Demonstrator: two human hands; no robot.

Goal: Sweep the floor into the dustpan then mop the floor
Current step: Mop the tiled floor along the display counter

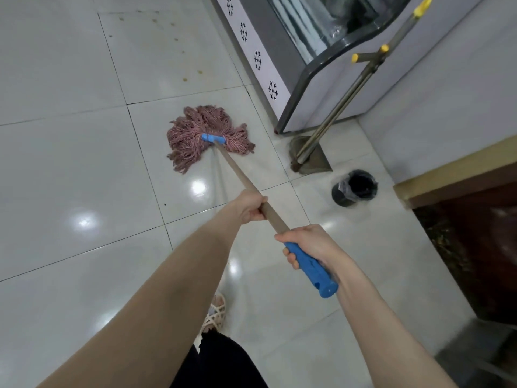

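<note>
broom handle (402,29) cut off above, bin (354,189) blurred.

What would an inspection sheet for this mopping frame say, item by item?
Surface: white tiled floor, glossy, with yellowish spots farther ahead.
Job's things: mop head spread on the floor; dustpan stands by the freezer, long handles leaning against it.
Clutter: black bin beside the dustpan.
Grips: left grip holds the mop shaft; right grip holds the blue handle end.
Cables: nothing seen.
Surroundings: freezer, wooden counter edge to the right.
</note>
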